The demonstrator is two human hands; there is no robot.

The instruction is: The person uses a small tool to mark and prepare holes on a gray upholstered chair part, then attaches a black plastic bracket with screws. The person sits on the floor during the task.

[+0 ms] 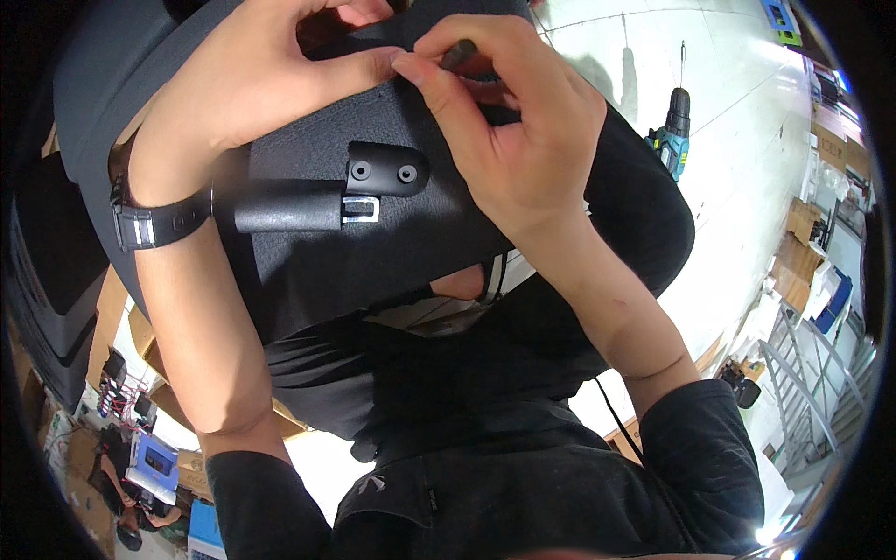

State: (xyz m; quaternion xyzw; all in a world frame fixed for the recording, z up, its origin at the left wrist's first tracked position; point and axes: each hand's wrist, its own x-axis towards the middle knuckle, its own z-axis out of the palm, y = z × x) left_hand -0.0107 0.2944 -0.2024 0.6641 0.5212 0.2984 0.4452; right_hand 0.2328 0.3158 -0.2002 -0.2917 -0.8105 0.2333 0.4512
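Note:
A black textured case-like piece [317,289] lies across my lap. Above its far part my right hand [527,117] is closed in a pinch, with the end of a short dark rod [458,54] showing between its fingers. My left hand [252,89] curls in from the left, its thumb tip touching my right thumb; whatever it grips is hidden, and its fingers run into the top edge. Below the hands lies a black handle strap [289,207] with a metal loop [362,210] at its end. Beside that loop sits a rounded black cap [387,170] with two round fastener holes.
A teal and black cordless drill [672,135] with a long bit lies on the pale tiled floor [719,243] to the right. Black stacked pieces [61,271] stand at the left. Cartons and a metal ladder [803,373] line the right side. Another person [126,495] is at lower left.

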